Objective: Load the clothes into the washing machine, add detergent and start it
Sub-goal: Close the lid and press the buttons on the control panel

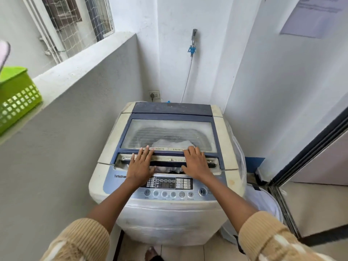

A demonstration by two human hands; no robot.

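As left hand [140,166] and right hand [195,162] press, fingers [145,152] straight, on the lid [169,132] edge behind the control panel [169,183], lid judged stiff, light.

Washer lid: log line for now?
lid: nearly shut | left hand: flat on lid | right hand: flat on lid | clothes: inside

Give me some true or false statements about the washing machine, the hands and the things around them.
The left hand and the right hand lie flat on the lid of the washing machine. True.
The lid stands fully upright. False: it is down, nearly shut.
Clothes show under the lid's front edge. True.
The green basket sits on the washing machine. False: it sits on the ledge at the left.
A hose hangs down from the tap. True.
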